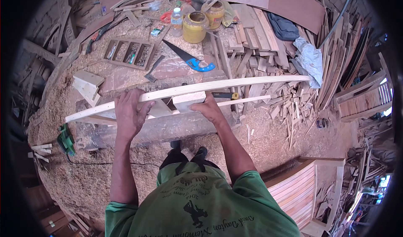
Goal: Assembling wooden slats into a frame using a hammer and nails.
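Observation:
A long pale wooden strip [239, 82] runs across in front of me, its middle over the workbench [168, 130]. My left hand [131, 111] is closed round it left of the middle, fingers over the far side and thumb on the near side. My right hand [208, 108] grips the right end of a short pale wood block [188, 101], thumb on its near face; its other fingers are mostly hidden. The block lies close against the strip. Below them a thinner pale stick [247, 100] points right. A black-and-yellow tool handle [226, 95] shows beyond my right hand.
On the bench's far side lie a blue-handled handsaw [197, 64], a wooden compartment tray [110, 61], yellow jars [194, 32] and a plastic bottle [176, 25]. A green power tool [66, 139] sits at left, its cord crossing the shavings. Wood offcuts [268, 65] pile up at right, near a slatted panel [294, 188].

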`<state>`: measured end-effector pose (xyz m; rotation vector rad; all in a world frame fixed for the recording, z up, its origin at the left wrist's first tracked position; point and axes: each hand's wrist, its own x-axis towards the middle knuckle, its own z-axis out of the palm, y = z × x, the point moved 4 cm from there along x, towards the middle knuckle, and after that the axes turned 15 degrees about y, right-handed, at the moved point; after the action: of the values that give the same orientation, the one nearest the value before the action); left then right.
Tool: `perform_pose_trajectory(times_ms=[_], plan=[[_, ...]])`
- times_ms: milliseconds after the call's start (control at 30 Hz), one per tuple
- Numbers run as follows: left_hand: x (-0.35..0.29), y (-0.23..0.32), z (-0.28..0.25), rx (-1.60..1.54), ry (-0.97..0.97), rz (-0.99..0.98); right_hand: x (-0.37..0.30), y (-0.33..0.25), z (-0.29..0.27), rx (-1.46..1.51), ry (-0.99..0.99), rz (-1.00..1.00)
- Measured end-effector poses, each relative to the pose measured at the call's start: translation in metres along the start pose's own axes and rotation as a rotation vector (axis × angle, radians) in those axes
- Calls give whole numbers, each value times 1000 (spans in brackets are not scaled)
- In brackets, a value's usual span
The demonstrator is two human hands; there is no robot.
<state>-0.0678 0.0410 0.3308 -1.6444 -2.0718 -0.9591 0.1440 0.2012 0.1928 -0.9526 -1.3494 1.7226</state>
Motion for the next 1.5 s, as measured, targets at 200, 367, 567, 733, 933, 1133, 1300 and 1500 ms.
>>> perform_pose_trajectory(times_ms=[200, 367, 567, 733, 933, 1133, 1300, 1500], plan=[[23, 9, 5, -96, -251, -59, 8, 7, 3, 7, -8, 5], [52, 39, 31, -353, -357, -30, 6, 3, 8, 44, -26, 20], [60, 47, 42, -258, -535, -115, 9, 8, 5, 32, 0, -18], [51, 40, 50, -264, -423, 0, 20, 12, 5, -70, -6, 0], [53, 38, 42, -379, -377, 74, 18, 11, 5, 39, 16, -22], [54, 34, 44, -387, -433, 30, 19, 15, 5, 33, 48, -18], [50, 30, 46, -330, -421, 9, 20, 14, 6, 34, 25, -4], [52, 35, 48, -355, -374, 32, 20, 12, 4, 53, 41, 21]])
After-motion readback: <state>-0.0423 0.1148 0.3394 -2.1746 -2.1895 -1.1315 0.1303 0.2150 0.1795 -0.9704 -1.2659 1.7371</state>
